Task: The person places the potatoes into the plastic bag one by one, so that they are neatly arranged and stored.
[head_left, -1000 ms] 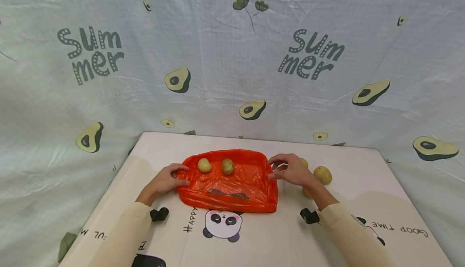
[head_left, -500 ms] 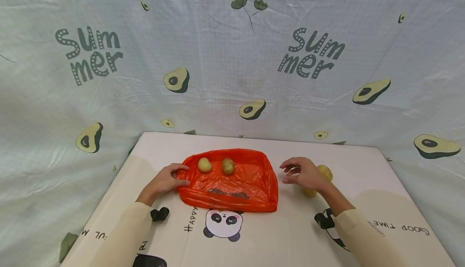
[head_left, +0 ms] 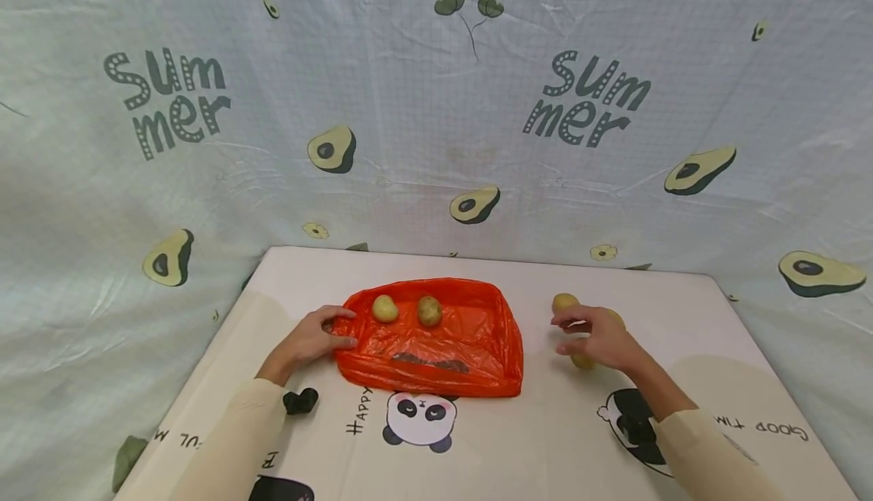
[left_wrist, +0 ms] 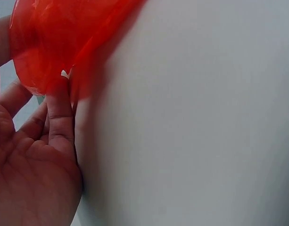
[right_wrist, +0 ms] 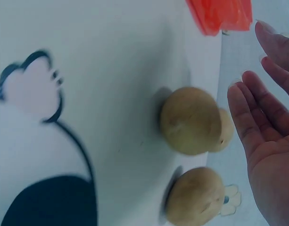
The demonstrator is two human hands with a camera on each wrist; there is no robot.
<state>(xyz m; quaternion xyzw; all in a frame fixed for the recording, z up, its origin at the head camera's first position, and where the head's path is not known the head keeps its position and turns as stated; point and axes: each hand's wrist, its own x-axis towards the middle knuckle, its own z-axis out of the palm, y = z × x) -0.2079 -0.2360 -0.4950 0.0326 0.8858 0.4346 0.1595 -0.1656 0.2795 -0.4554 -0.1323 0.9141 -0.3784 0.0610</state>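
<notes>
A red plastic bag (head_left: 470, 334) lies spread on the table with its mouth open upward. Two potatoes rest in it, a paler one (head_left: 385, 309) and a browner one (head_left: 430, 311). My left hand (head_left: 310, 340) grips the bag's left edge; in the left wrist view the red film (left_wrist: 54, 42) runs between thumb and fingers. To the right of the bag my right hand (head_left: 603, 340) hovers over three loose potatoes, fingers loosely bent and holding nothing. The right wrist view has one potato (right_wrist: 189, 120) close beside the fingers, another (right_wrist: 195, 197) below it, and a third partly hidden behind.
A white table (head_left: 518, 448) with panda prints and lettering carries everything. Its far edge meets a hanging pale cloth (head_left: 409, 107) printed with avocados and the word summer. The cloth also hangs along both sides.
My right hand has let go of the bag's right edge and moved right, over the loose potatoes. The left hand keeps its grip, and the bag has barely moved.
</notes>
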